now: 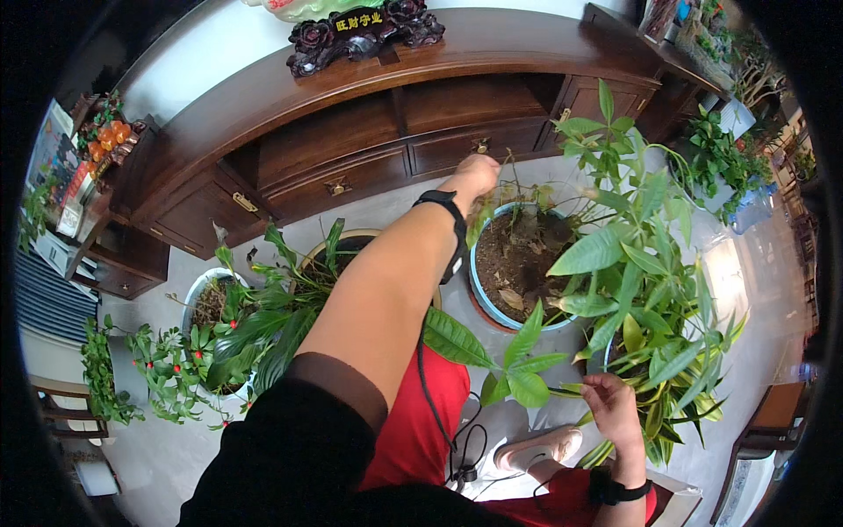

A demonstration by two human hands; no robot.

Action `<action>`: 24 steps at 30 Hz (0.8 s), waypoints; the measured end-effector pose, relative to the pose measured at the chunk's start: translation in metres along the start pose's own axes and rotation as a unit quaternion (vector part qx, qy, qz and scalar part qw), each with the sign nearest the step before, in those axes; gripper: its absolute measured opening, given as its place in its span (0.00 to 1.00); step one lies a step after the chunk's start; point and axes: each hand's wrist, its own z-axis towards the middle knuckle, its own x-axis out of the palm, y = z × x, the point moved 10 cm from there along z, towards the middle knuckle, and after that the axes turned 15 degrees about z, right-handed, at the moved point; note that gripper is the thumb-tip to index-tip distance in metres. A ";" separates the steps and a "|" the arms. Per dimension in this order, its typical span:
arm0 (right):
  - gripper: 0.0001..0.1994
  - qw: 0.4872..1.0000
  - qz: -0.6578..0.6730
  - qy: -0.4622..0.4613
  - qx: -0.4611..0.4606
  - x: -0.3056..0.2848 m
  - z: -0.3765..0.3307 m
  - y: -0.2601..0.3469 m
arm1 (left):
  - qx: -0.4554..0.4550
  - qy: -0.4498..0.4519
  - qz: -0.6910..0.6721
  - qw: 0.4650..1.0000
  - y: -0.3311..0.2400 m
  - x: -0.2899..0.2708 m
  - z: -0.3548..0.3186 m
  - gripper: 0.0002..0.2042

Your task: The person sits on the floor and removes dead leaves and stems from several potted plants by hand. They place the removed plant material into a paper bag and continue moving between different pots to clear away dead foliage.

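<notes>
My left hand point(477, 176) reaches across to the far left rim of a round light-blue pot point(479, 285). Its fingers are closed, close to a thin bare stem point(512, 171); what they hold, if anything, is hidden. Dark soil point(518, 255) with dry fallen leaves fills this pot. Lower right, my right hand point(612, 411) has its fingers curled together at a narrow green leaf point(568, 390). Beside it spreads a tall plant with long green leaves point(593, 252), some brown at the tips. A cluster of broad green leaves point(527, 386) lies between my arms.
A long dark wooden cabinet point(334, 162) curves across the back, with a carved ornament point(360, 35) on top. Left stand a white pot point(189, 303) and a red-flowered plant point(162, 351). A thin black cord point(428, 395) hangs below my left arm. More plants point(724, 162) stand at right.
</notes>
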 end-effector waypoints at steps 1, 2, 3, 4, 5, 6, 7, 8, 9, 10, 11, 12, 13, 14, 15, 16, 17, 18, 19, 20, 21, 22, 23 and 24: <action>0.11 1.000 -0.010 0.003 -0.002 0.002 0.004 0.000 | -0.012 0.013 -0.026 1.000 -0.002 0.005 0.002 0.14; 0.11 1.000 -0.019 0.005 -0.003 0.003 0.007 -0.001 | -0.002 0.065 -0.002 0.998 -0.006 0.013 0.006 0.14; 0.11 1.000 -0.029 0.006 -0.005 0.003 0.010 0.000 | 0.017 0.085 -0.020 0.996 -0.007 0.018 0.009 0.13; 0.10 0.999 -0.040 0.011 -0.010 0.004 0.012 0.002 | 0.037 0.104 -0.038 0.993 -0.008 0.025 0.010 0.13; 0.10 0.999 -0.043 0.014 -0.010 0.006 0.014 0.004 | 0.057 0.124 -0.056 0.989 -0.009 0.031 0.010 0.13; 0.10 0.999 -0.046 0.014 -0.011 0.006 0.015 0.008 | 0.050 0.154 -0.098 0.982 -0.010 0.035 0.011 0.13; 0.10 0.999 -0.049 0.014 -0.011 0.007 0.016 0.009 | 0.066 0.149 -0.104 0.981 -0.013 0.035 0.011 0.13; 0.10 0.999 -0.046 0.011 -0.013 0.007 0.017 0.007 | 0.082 0.145 -0.110 0.980 -0.016 0.035 0.010 0.13; 0.10 0.999 -0.043 0.011 -0.017 0.008 0.018 0.006 | 0.095 0.137 -0.115 0.979 -0.017 0.034 0.012 0.13; 0.10 0.999 -0.040 0.011 -0.021 0.008 0.019 0.006 | 0.097 0.129 -0.117 0.980 -0.017 0.034 0.013 0.11; 0.10 0.998 -0.051 0.016 -0.024 0.010 0.019 0.007 | 0.102 0.130 -0.120 0.979 -0.016 0.034 0.014 0.11; 0.10 0.997 -0.063 0.021 -0.028 0.011 0.021 0.010 | 0.107 0.132 -0.124 0.978 -0.016 0.035 0.015 0.10; 0.10 0.996 -0.075 0.026 -0.031 0.012 0.022 0.012 | 0.112 0.133 -0.129 0.976 -0.015 0.035 0.015 0.10; 0.10 0.997 -0.070 0.026 -0.029 0.013 0.022 0.013 | 0.119 0.129 -0.135 0.975 -0.014 0.035 0.014 0.09; 0.10 0.997 -0.066 0.024 -0.027 0.013 0.022 0.013 | 0.128 0.124 -0.141 0.974 -0.015 0.033 0.012 0.09; 0.10 0.997 -0.062 0.022 -0.025 0.014 0.022 0.014 | 0.136 0.120 -0.148 0.972 -0.015 0.032 0.010 0.09; 0.10 0.997 -0.067 0.027 -0.027 0.015 0.021 0.014 | 0.125 0.117 -0.142 0.975 -0.012 0.031 0.009 0.09; 0.10 0.997 -0.071 0.031 -0.029 0.015 0.020 0.014 | 0.117 0.115 -0.136 0.977 -0.014 0.029 0.006 0.09; 0.10 0.996 -0.076 0.034 -0.030 0.015 0.020 0.014 | 0.109 0.113 -0.130 0.979 -0.017 0.026 0.003 0.09; 0.10 0.996 -0.079 0.033 -0.024 0.014 0.019 0.014 | 0.123 0.097 -0.112 0.981 -0.023 0.021 -0.001 0.09; 0.10 0.996 -0.081 0.035 -0.019 0.014 0.018 0.015 | 0.135 0.079 -0.092 0.983 -0.025 0.016 -0.005 0.09; 0.10 0.996 -0.084 0.037 -0.014 0.014 0.018 0.015 | 0.147 0.062 -0.073 0.985 -0.029 0.010 -0.008 0.09; 0.10 0.995 -0.086 0.036 -0.018 0.014 0.018 0.016 | 0.146 0.057 -0.064 0.986 -0.030 0.007 -0.010 0.09; 0.10 0.995 -0.088 0.036 -0.022 0.014 0.018 0.017 | 0.144 0.053 -0.054 0.987 -0.030 0.005 -0.011 0.09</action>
